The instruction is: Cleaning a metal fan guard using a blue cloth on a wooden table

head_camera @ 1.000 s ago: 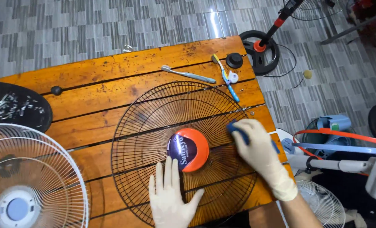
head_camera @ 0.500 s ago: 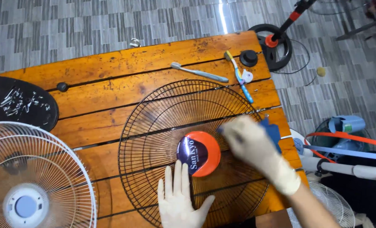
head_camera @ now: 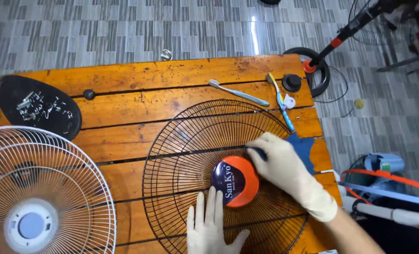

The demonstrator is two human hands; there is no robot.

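Observation:
A black wire fan guard (head_camera: 195, 136) lies flat on the orange wooden table (head_camera: 148, 80). Its round centre cap (head_camera: 234, 181) is orange and dark blue. My left hand (head_camera: 212, 226), in a pale glove, rests flat with spread fingers on the guard's near part, just below the cap. My right hand (head_camera: 284, 169), also gloved, presses a dark blue cloth (head_camera: 303, 150) against the wires right of the cap, fingers closed over it.
A white fan guard (head_camera: 35, 193) overhangs the table's left corner. A black oval tray (head_camera: 35, 108) with screws sits at the far left. Two toothbrushes (head_camera: 240, 94) and a black knob (head_camera: 292, 82) lie at the far edge. A fan stand base (head_camera: 313, 70) and blue parts are on the floor to the right.
My right hand has slid the blue cloth leftward across the guard's wires toward the centre cap. My left hand stays flat on the guard.

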